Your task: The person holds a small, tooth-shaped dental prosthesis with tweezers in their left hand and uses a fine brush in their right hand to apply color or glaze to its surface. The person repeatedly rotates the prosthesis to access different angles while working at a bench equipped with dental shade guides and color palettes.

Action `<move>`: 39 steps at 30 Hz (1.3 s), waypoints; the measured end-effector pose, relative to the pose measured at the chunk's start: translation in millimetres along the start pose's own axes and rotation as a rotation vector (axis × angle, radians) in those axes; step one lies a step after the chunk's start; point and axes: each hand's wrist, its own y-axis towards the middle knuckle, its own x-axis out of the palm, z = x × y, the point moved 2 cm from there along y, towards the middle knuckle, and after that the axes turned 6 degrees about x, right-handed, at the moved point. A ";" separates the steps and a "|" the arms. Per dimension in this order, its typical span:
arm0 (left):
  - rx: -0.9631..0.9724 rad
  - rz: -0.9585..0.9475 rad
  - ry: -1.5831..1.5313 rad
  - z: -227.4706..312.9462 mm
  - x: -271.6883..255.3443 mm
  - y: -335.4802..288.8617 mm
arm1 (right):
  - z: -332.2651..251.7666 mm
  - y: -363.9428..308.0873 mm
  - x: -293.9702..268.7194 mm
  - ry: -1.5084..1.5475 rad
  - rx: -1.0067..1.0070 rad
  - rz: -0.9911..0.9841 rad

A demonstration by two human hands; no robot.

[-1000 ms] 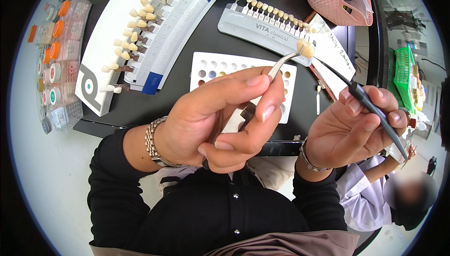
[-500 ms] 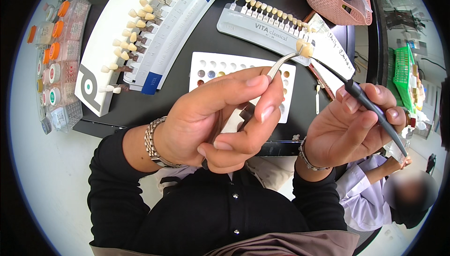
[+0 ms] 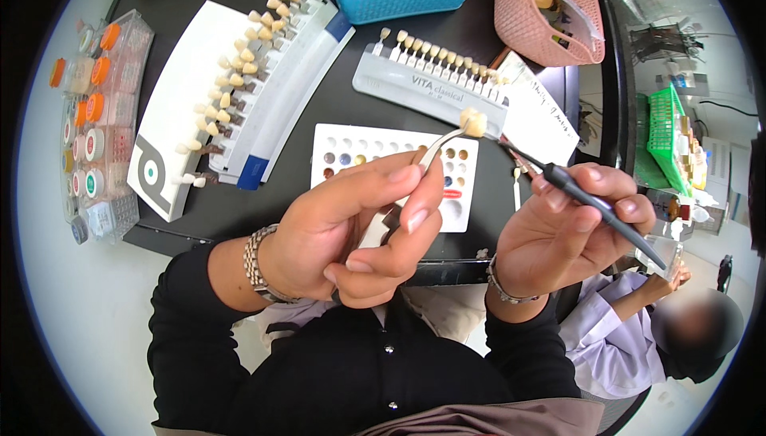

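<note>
Left hand (image 3: 339, 228) gripping tweezers (image 3: 437, 144), right hand (image 3: 550, 240) gripping slim tool (image 3: 597, 203); tooth crown (image 3: 474, 122) ahead, between both.

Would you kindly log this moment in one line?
left hand: tweezers holding tooth-shaped piece | right hand: black tool | palette: on table

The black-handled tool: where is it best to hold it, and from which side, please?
The black-handled tool is probably best held by the thick front of its handle, from the person's side, where the right grip is. It is widest there, narrows towards the rear end, and has only a thin shaft ahead.
</note>
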 end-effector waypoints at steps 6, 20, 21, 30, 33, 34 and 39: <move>-0.006 0.019 0.024 -0.2 -0.2 0.3 | -1.7 0.4 -2.8 -0.005 0.016 -0.017; 0.050 0.053 0.099 -3.4 -1.4 0.0 | -2.5 0.7 0.6 -0.017 -0.023 0.017; 0.069 0.055 0.094 -5.1 -2.2 0.4 | -2.1 0.6 0.7 -0.018 -0.040 0.010; 0.053 0.062 0.164 -5.2 -2.1 2.9 | -5.8 -0.4 0.6 -0.120 -0.151 -0.043; 0.051 0.059 0.166 -5.9 -2.8 4.4 | -7.2 -1.8 0.3 -0.106 -0.107 -0.085; 0.050 0.059 0.166 -6.1 -3.3 4.5 | -7.5 -2.3 0.2 -0.095 -0.079 -0.109; 0.061 0.048 0.163 -6.6 -4.3 4.3 | -6.7 -2.0 -0.9 -0.083 -0.073 -0.124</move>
